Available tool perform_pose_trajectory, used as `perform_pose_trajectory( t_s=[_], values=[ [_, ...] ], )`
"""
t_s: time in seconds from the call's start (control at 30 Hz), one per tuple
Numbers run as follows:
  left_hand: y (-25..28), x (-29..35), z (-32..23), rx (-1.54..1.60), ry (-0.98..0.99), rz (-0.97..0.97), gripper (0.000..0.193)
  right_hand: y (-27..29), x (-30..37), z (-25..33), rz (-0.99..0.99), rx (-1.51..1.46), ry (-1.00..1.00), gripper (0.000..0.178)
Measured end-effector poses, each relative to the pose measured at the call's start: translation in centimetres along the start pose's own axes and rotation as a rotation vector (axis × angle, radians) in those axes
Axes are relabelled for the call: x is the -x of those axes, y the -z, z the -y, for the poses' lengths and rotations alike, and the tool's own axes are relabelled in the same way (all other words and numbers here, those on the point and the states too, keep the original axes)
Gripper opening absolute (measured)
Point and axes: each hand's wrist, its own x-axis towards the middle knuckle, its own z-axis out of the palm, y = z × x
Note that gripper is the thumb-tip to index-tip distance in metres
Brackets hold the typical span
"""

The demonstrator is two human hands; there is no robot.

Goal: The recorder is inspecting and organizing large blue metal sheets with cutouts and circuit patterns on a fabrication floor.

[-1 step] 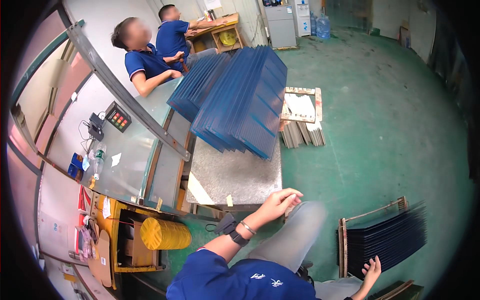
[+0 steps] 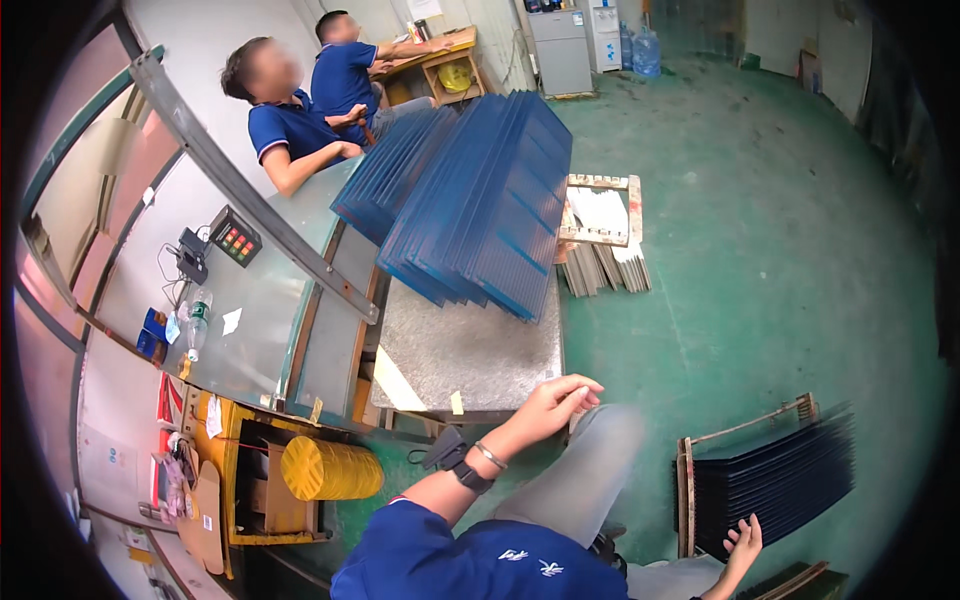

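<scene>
The left hand [image 2: 556, 402] rests, fingers curled, empty, on the metal table's [image 2: 470, 350] near edge; the right hand [image 2: 742, 545], fingers spread, touches racked dark sheets [image 2: 780, 480]. Unchanged since before.

left hand [image 2: 555, 402] on the grey table [image 2: 470, 350] edge; right hand [image 2: 742, 545] at dark sheets [image 2: 780, 485]

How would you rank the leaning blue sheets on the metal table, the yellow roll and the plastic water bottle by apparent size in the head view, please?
1. Blue sheets, by far the largest.
2. Yellow roll.
3. Water bottle, the smallest, though the fisheye shrinks things toward the rim.
</scene>
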Motion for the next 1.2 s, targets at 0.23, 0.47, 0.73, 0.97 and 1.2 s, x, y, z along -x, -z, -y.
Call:
perform_pose_trajectory(
  t_s=[0.23,0.47,0.73,0.97,1.2],
  values=[
    [5.9,-3.6,-11.2,-0.316,-0.148,-0.198,0.023,-3.0,-4.7,3.9,0.158,-0.075,0.030,0.036],
    [22.4,-8.2,-16.0,-0.468,-0.105,-0.806,0.022,-6.3,-10.4,10.6,0.264,-0.034,-0.099,0.034],
    [40.2,-10.1,-14.1,-0.875,0.163,-1.053,0.027,-14.2,-11.6,23.7,0.531,0.101,-0.205,0.032],
    [46.1,-12.8,-10.5,-1.169,0.405,-1.108,0.033,-29.9,-11.7,37.6,0.753,0.150,-0.197,0.037],
    [41.3,-14.6,-14.0,-0.884,0.565,-0.954,0.032,-43.4,-10.1,44.1,0.848,0.120,-0.102,0.046]
  ],
)
